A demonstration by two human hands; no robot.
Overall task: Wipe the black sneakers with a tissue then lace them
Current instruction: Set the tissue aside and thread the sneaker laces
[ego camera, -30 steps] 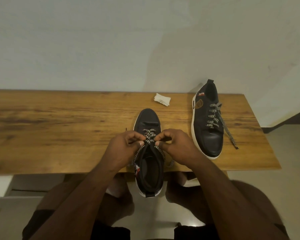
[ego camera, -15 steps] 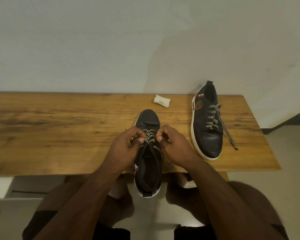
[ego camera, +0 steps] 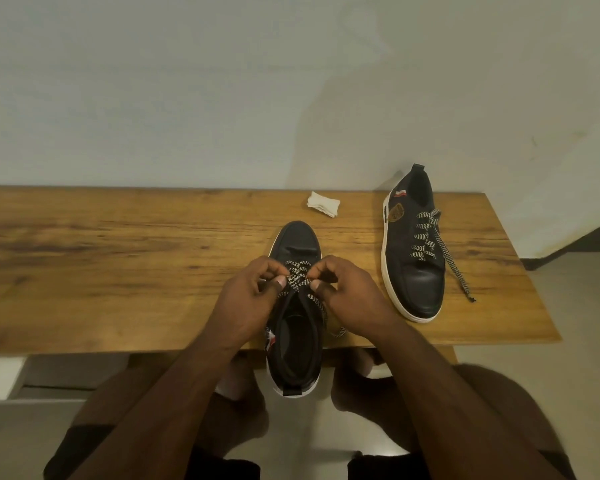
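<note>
A black sneaker [ego camera: 297, 244] with a white sole lies toe-away at the table's front edge, its heel hanging over the edge. My left hand [ego camera: 248, 299] and my right hand [ego camera: 349, 292] meet over its tongue, each pinching the black-and-white patterned lace [ego camera: 297, 273] near the upper eyelets. A loose lace end [ego camera: 338, 331] trails under my right wrist. The second black sneaker [ego camera: 413, 251] lies to the right with its toe toward me, laced, one lace end trailing onto the wood. A crumpled white tissue [ego camera: 323, 203] sits behind the near sneaker.
The wooden table [ego camera: 118, 265] runs along a pale wall; its right end stops just past the second sneaker. My knees show below the front edge, above a light floor.
Both hands have shifted slightly away from me along the sneaker's tongue, staying pinched on the lace. The sneaker has slid a little further onto the table.
</note>
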